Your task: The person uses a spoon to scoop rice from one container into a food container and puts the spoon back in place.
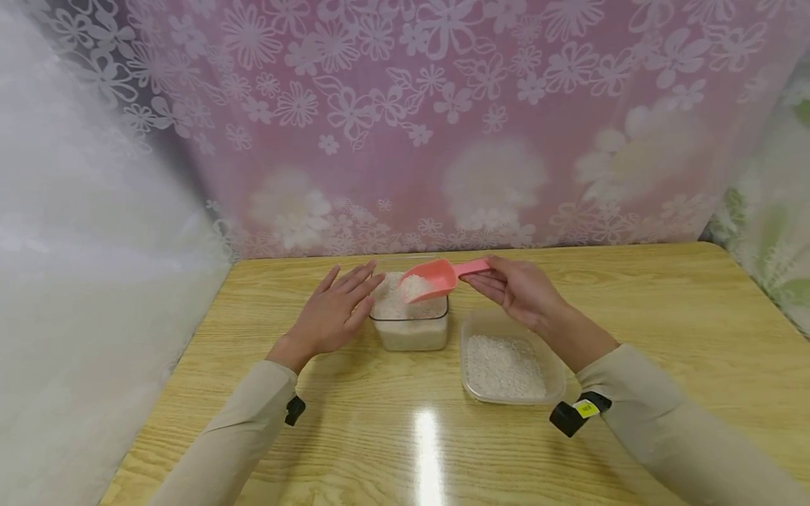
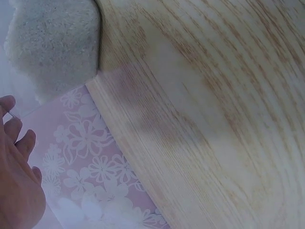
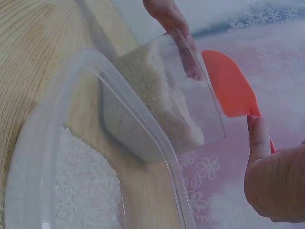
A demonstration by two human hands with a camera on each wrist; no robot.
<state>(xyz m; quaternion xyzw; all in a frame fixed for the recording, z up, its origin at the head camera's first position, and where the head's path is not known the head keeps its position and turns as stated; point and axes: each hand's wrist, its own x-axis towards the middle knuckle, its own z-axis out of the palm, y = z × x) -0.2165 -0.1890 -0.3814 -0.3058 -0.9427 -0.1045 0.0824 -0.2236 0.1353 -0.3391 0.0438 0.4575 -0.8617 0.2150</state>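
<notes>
My right hand [image 1: 525, 289] pinches the handle of a pink-red scoop [image 1: 438, 278], which carries a heap of white rice [image 1: 415, 287]. The scoop is over a square clear container [image 1: 414, 336] filled with rice, and the right wrist view shows the scoop [image 3: 229, 86] above its rim. My left hand [image 1: 332, 313] has its fingers spread and extended against the left side of that container, fingertips right at the rim. In the left wrist view the left hand [image 2: 19, 176] shows only in part beside the rice container [image 2: 57, 43].
To the right and nearer stands a lower clear plastic tub [image 1: 471, 393] with a layer of white rice in it. Both containers stand on a wood-grain table [image 1: 354, 436]. A pink flowered curtain [image 1: 405, 140] hangs behind the table's far edge.
</notes>
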